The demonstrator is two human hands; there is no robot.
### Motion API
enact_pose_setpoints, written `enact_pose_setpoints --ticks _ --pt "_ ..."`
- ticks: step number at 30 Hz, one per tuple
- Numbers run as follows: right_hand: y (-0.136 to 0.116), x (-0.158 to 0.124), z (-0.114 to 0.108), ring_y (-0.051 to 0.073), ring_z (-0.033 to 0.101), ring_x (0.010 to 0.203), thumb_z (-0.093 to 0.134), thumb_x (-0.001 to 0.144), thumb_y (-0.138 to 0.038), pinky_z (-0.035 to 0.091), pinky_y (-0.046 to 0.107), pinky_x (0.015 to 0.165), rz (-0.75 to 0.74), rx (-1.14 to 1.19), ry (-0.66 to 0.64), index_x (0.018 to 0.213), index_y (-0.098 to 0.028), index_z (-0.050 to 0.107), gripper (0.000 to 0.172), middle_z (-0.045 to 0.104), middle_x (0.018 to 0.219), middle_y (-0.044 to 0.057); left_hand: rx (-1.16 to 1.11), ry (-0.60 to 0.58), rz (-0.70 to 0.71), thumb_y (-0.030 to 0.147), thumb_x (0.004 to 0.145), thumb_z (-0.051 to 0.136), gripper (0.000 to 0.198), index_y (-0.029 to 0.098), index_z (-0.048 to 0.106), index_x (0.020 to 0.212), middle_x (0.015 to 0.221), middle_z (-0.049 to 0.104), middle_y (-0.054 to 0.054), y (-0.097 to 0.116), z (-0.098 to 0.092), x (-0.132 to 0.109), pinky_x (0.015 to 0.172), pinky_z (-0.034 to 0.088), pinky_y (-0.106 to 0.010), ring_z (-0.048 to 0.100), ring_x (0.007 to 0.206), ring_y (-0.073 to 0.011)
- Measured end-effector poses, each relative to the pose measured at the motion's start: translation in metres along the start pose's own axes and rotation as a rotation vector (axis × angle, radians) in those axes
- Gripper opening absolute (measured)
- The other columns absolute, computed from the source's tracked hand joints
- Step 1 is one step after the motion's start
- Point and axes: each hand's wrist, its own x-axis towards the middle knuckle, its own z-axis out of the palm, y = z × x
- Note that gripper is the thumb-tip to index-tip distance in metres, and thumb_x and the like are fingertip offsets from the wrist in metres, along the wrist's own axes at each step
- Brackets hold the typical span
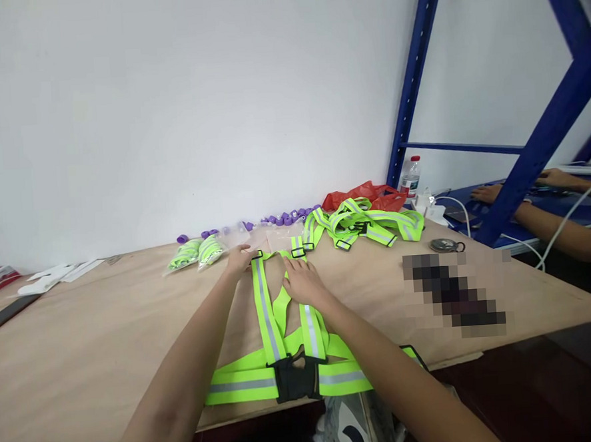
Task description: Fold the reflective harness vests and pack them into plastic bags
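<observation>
- Green reflective strap harness (266, 309) lying spread on brown surface (107, 339), 6 o'clock side, at near edge; black clip buckle (298, 379) at its 6 o'clock end, two silver-striped straps running up to 12.
- Left hand (238, 260): at harness's 11 o'clock, fingers touching the black slider (257, 255) there; cannot tell if pinching it.
- Right hand (303, 282): at harness's 1 o'clock, released, fingers extended, resting over strap just below second slider (298, 253).
- From harness, 11 o'clock: two clear bags of folded green straps (185, 254), side by side.
- 12 o'clock: row of small purple items (286, 219) by wall, clear plastic (239, 234) just in front.
- 1 o'clock: heap of loose green straps (348, 219), red plastic bag (389, 198) behind it, bottle (411, 177) farther along.
- 2 o'clock: round metal item (443, 245); pixelated dark thing (453, 291) near it.
- 10 o'clock, far off: dark flat strip (8, 315), white pieces (53, 279).
- Far 2 o'clock: another person's hand (487, 194) past blue frame.
</observation>
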Motion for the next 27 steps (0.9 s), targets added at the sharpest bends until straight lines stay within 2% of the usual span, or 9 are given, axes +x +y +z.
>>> enact_pose_setpoints --ticks 2,6,9,13,16,18,20,23,27 --pt "-0.002 0.0 -0.001 0.032 0.045 0.129 0.039 0.096 -0.032 0.034 0.049 0.104 -0.001 -0.021 0.012 0.148 -0.014 0.043 0.055 0.05 0.147 0.017 -0.08 -0.056 0.036 0.029 0.06 0.085 0.051 0.016 0.066 0.105 0.078 0.069 -0.006 0.004 0.005 0.003 0.06 0.049 -0.027 0.064 0.067 -0.018" --pt "-0.005 0.0 -0.002 0.033 0.048 0.12 0.042 0.095 -0.029 0.034 0.05 0.101 -0.019 -0.069 0.021 0.125 -0.017 0.064 0.039 0.059 0.132 0.017 -0.267 -0.114 0.133 0.037 0.065 0.082 0.044 0.015 0.068 0.1 0.079 0.069 -0.006 0.012 0.019 0.007 0.063 0.051 -0.026 0.064 0.068 -0.0162" --pt "-0.005 0.0 -0.001 0.032 0.049 0.119 0.043 0.095 -0.028 0.035 0.048 0.099 -0.03 -0.074 0.029 0.12 -0.016 0.065 0.036 0.06 0.128 0.017 -0.355 -0.086 0.166 0.04 0.069 0.079 0.043 0.014 0.066 0.102 0.078 0.068 -0.005 0.018 0.035 0.013 0.064 0.053 -0.027 0.064 0.068 -0.0164" --pt "0.0 -0.001 0.002 0.03 0.048 0.125 0.036 0.1 -0.03 0.034 0.048 0.103 -0.077 -0.045 0.009 0.127 -0.019 0.061 0.039 0.057 0.136 0.015 -0.369 -0.049 0.186 0.041 0.076 0.073 0.044 0.014 0.064 0.11 0.077 0.067 -0.004 0.021 0.053 0.022 0.063 0.053 -0.028 0.062 0.062 -0.0144" --pt "0.001 -0.001 0.004 0.027 0.045 0.132 0.036 0.101 -0.03 0.031 0.048 0.108 -0.109 -0.028 -0.031 0.136 -0.02 0.054 0.041 0.054 0.142 0.015 -0.293 -0.073 0.21 0.037 0.077 0.073 0.049 0.015 0.063 0.119 0.082 0.069 -0.005 0.015 0.059 0.023 0.062 0.052 -0.027 0.062 0.062 -0.0144" --pt "0.001 -0.001 0.004 0.027 0.041 0.136 0.038 0.1 -0.03 0.029 0.048 0.111 -0.109 -0.018 -0.047 0.14 -0.019 0.051 0.043 0.051 0.145 0.015 -0.202 -0.094 0.233 0.032 0.075 0.074 0.051 0.016 0.063 0.122 0.088 0.071 -0.007 0.006 0.058 0.021 0.066 0.053 -0.029 0.066 0.068 -0.0171" --pt "0.001 0.0 0.006 0.027 0.039 0.139 0.039 0.1 -0.031 0.028 0.049 0.113 -0.1 -0.004 -0.046 0.141 -0.017 0.05 0.045 0.049 0.148 0.016 -0.086 -0.09 0.265 0.025 0.071 0.075 0.049 0.017 0.065 0.118 0.097 0.073 -0.008 -0.004 0.053 0.017 0.077 0.054 -0.033 0.069 0.084 -0.022" --pt "0.001 0.001 0.008 0.027 0.038 0.14 0.04 0.099 -0.033 0.028 0.049 0.114 -0.086 0.026 -0.026 0.141 -0.016 0.05 0.047 0.048 0.15 0.016 0.089 -0.037 0.315 0.019 0.067 0.076 0.044 0.018 0.068 0.11 0.11 0.072 -0.011 -0.014 0.045 0.011 0.097 0.047 -0.038 0.063 0.112 -0.0302" --pt "0.003 0.001 0.009 0.026 0.038 0.141 0.042 0.099 -0.035 0.026 0.05 0.115 -0.087 0.067 -0.013 0.14 -0.017 0.05 0.046 0.049 0.149 0.015 0.332 -0.007 0.359 0.022 0.068 0.079 0.063 0.016 0.061 0.128 0.119 0.069 -0.018 -0.009 0.035 0.0 0.104 0.041 -0.043 0.056 0.125 -0.0384"
